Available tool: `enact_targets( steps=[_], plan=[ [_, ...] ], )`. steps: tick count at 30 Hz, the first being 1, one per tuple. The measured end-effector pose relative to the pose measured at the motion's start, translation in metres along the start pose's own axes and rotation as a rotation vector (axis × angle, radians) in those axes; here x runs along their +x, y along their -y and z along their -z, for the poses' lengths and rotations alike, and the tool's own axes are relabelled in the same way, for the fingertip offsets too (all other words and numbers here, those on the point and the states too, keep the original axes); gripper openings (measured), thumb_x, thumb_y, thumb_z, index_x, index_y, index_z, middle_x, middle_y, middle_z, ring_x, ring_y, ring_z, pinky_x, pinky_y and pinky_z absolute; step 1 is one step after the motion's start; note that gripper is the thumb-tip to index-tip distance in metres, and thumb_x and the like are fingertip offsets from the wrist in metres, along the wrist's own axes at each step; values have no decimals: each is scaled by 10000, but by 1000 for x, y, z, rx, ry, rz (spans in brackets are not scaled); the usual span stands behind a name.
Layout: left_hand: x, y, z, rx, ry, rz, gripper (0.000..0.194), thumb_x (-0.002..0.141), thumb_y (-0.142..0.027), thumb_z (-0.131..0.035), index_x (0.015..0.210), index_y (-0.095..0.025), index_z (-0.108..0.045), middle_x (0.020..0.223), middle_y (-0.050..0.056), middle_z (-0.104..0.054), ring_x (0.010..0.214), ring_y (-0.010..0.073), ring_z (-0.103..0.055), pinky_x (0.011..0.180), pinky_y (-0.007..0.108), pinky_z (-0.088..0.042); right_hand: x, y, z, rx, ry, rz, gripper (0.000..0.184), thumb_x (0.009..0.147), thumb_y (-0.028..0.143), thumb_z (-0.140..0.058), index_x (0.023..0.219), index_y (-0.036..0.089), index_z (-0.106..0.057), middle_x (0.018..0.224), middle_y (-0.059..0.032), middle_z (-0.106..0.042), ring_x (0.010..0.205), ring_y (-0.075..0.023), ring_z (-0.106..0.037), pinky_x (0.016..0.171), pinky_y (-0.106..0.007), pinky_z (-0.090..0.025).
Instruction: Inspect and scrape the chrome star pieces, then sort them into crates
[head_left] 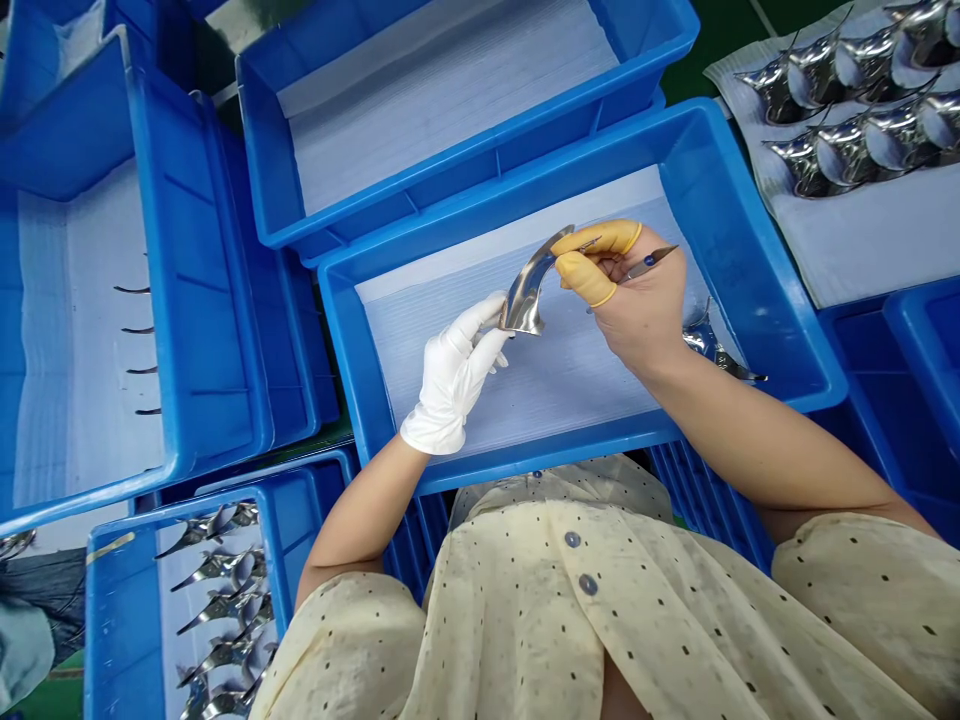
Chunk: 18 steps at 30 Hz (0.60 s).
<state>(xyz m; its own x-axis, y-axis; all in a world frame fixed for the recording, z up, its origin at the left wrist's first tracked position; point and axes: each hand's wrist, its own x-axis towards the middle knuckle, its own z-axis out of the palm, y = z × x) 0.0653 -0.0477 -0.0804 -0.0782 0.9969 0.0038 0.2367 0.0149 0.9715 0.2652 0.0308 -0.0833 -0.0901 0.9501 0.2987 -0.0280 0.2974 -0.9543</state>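
"Where is the curved metal piece (pixel 527 288)?"
"Above the middle of the blue tray (pixel 765 290), its lower end pinched by the white-gloved left hand (pixel 454 375)."
"And the right hand (pixel 637 290)?"
"It grasps a slim pointed tool (pixel 649 262), yellow finger covers (pixel 589 280) at the piece's upper end; whether they touch, one cannot tell."
"What lies near the tray's right edge?"
"Shiny metal (pixel 701 340), partly behind the forearm (pixel 750 430)."
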Motion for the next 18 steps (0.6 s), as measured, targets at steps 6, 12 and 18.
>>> enact_targets(
  steps=[6,12,18],
  plan=[
    [5,-2,6,324,-90,-216,231,974,-344,-657,1049,-244,-851,999,50,-838,695,157,-688,705,287,-572,-6,11,-5,-1,-47,-53,190,878,421,-906,926,268,-806,931,-53,-787,788,-187,-710,719,-366,-627],
    [29,-12,22,637,-156,-204,49,818,-243,-708,808,-233,-755,727,14,-748,685,206,-668,627,298,-445,-12,29,1,-37,37,-31,347,869,410,-910,1188,300,-829,883,-3,-790,572,-121,-540,575,-327,-542],
    [173,-25,144,443,-462,89,343,1045,-354,-628,752,-192,-548,564,-33,-487,528,91,-415,561,263,-367,-19,49,15,-110,79,64,199,952,478,-838,1030,298,-867,798,-34,-787,680,-202,-711,633,-371,-600]
  ],
)
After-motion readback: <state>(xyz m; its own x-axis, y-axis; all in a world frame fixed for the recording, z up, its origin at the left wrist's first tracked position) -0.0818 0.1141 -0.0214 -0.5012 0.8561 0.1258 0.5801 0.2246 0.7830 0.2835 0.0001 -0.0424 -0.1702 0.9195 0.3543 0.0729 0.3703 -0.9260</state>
